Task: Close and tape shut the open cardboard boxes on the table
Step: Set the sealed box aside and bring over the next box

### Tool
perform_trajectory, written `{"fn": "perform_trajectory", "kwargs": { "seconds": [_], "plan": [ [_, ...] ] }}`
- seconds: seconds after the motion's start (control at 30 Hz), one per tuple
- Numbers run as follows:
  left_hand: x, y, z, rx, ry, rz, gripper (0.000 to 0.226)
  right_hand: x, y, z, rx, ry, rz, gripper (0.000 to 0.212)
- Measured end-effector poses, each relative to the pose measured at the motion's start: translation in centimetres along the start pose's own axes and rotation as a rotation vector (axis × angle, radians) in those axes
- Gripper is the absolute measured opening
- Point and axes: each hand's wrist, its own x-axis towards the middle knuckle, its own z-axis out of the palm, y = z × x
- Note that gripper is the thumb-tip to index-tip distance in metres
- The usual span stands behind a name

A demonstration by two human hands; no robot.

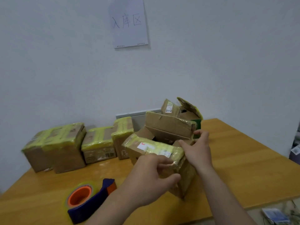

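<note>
An open cardboard box (168, 127) with old yellow tape stands in the middle of the wooden table (243, 159), its far flap upright. My left hand (151, 177) grips the near flap (155, 149) at the box's front corner. My right hand (197, 148) holds the right side flap, fingers curled over its edge. A tape dispenser (87, 198), blue with an orange core and a yellowish roll, lies on the table to the near left, untouched. A second open box (183, 109) stands behind, against the wall.
Three boxes sealed with yellow tape (56, 146), (99, 143), (121, 135) line the left back of the table. A paper sign (128, 23) hangs on the wall. Small items (276, 215) lie past the table's near right edge.
</note>
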Motion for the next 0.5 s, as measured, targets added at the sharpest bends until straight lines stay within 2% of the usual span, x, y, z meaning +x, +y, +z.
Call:
{"fn": "perform_trajectory", "kwargs": {
  "seconds": [0.07,0.13,0.2,0.27,0.37,0.43,0.5],
  "plan": [
    [0.3,-0.6,-0.9,-0.052,0.028,0.044,0.04,0.7,-0.1,0.1,-0.021,-0.043,0.002,0.055],
    [0.9,-2.0,-2.0,-0.026,0.175,0.08,0.026,1.4,-0.2,0.3,-0.028,-0.088,0.026,0.057],
    [1.7,-3.8,-3.4,0.063,0.3,0.051,0.024,2.1,-0.4,0.6,-0.034,-0.147,0.053,0.055],
    [2.3,-5.9,-4.5,0.154,0.337,-0.021,0.042,2.5,-0.4,1.0,-0.035,-0.207,0.066,0.049],
    [2.1,-8.6,-5.1,0.306,0.313,-0.125,0.086,2.8,-0.3,1.6,0.001,-0.276,0.088,0.043],
    [1.7,-9.8,-4.9,0.313,0.293,-0.167,0.108,3.0,-0.4,1.8,0.015,-0.323,0.098,0.042],
    [1.5,-10.4,-4.8,0.267,0.299,-0.169,0.12,3.2,-0.6,1.9,0.035,-0.372,0.111,0.045]
  ]
}}
